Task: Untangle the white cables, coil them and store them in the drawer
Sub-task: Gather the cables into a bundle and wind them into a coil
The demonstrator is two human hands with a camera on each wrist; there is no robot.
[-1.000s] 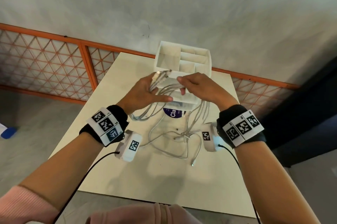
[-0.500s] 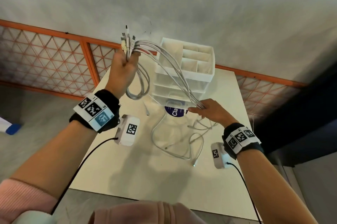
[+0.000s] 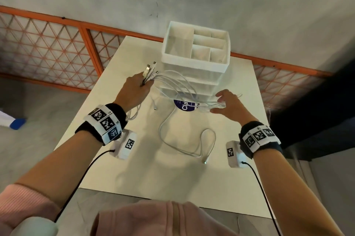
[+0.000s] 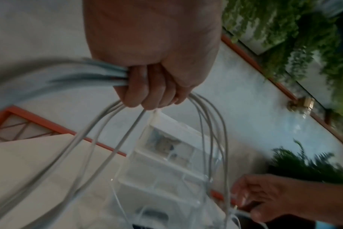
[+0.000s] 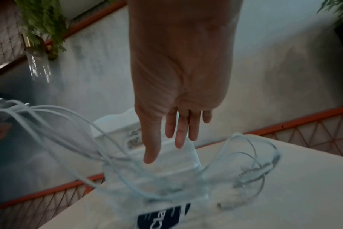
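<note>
My left hand (image 3: 143, 83) grips a bundle of several white cables (image 3: 172, 82) just below their plugs (image 3: 150, 68), which stick up in front of the white drawer unit (image 3: 193, 63). In the left wrist view my fingers (image 4: 153, 89) are curled round the cables (image 4: 100, 131). The strands arc right to my right hand (image 3: 223, 103), whose fingers (image 5: 176, 131) are straight and spread above the cables (image 5: 68, 131). One more white cable lies looped on the table, its plug (image 3: 205, 162) toward me. The drawers look closed.
The cream table (image 3: 153, 178) is small, and its front edge is close to my body. The drawer unit carries an open divided tray on top and a blue round label (image 3: 184, 107) at its base. An orange lattice fence (image 3: 57, 53) and a grey wall stand behind.
My left hand has come down from high above the unit to beside its top, still gripping the bundle. My right hand has shifted right and its fingers have spread off the strands.
</note>
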